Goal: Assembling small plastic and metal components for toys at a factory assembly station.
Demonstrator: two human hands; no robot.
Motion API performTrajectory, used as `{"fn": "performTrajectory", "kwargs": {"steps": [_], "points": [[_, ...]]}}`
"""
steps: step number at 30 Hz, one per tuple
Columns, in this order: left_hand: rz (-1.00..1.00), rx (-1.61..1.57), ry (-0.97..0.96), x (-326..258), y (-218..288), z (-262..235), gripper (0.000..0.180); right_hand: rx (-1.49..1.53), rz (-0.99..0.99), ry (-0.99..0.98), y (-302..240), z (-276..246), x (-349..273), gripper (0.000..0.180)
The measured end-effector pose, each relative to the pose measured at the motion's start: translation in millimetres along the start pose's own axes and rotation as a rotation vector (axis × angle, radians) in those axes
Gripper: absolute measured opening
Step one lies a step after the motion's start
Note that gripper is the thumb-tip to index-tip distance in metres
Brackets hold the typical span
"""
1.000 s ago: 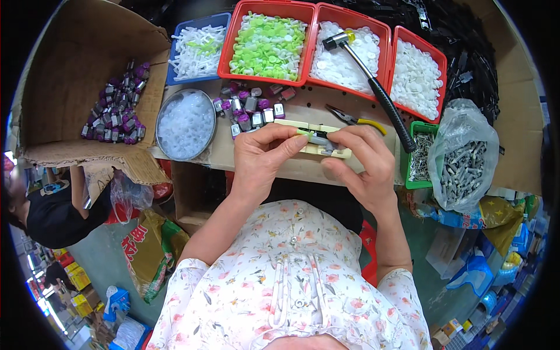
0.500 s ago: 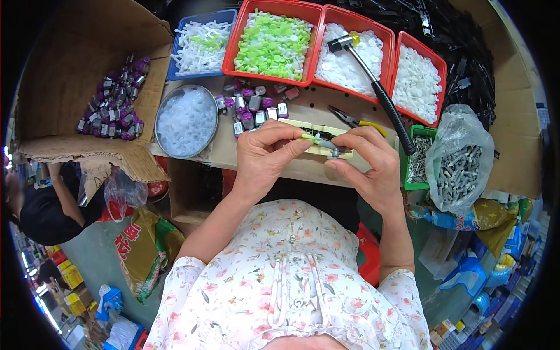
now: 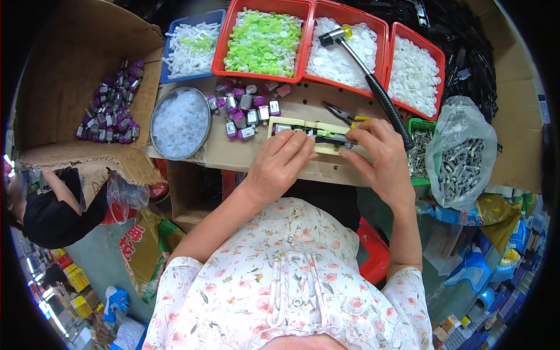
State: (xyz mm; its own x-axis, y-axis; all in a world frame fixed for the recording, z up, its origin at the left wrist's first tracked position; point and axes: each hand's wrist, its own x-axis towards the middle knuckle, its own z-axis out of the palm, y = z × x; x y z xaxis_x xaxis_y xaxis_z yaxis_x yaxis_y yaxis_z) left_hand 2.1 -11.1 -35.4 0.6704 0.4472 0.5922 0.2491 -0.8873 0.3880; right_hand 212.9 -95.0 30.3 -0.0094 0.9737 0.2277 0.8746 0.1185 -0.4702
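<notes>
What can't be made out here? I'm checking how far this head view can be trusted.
- Part under the hands: left hand and right hand cover much of the cream jig.
- Bag: metal pieces too small to identify.
- Green tray: mostly hidden by the bag.

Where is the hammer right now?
In the head view the hammer lies up on the right: its metal head rests in a red tray of white parts, and its black handle slants down toward the right hand.
</notes>
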Motion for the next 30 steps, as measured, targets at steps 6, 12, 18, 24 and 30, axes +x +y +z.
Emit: {"fn": "performTrajectory", "kwargs": {"steps": [6,12,18,24,30], "points": [[0.052,0.033,0.005,-4,-3,5,0.034,-0.008,-0.04,-0.028,2,5,3,0.029],[0.037,-0.022,0.042,-3,-3,7,0.033,0.021,-0.027,-0.058,3,13,7,0.032],[0.048,0.004,0.036,-7,-6,8,0.033,0.147,0.059,-0.013,3,9,4,0.036],[0.036,-0.04,0.06,-5,-4,8,0.032,0.166,0.102,0.034,7,18,-6,0.028],[0.033,-0.038,0.047,-4,-4,8,0.034,0.227,0.107,0.06,10,21,-8,0.028]]}}
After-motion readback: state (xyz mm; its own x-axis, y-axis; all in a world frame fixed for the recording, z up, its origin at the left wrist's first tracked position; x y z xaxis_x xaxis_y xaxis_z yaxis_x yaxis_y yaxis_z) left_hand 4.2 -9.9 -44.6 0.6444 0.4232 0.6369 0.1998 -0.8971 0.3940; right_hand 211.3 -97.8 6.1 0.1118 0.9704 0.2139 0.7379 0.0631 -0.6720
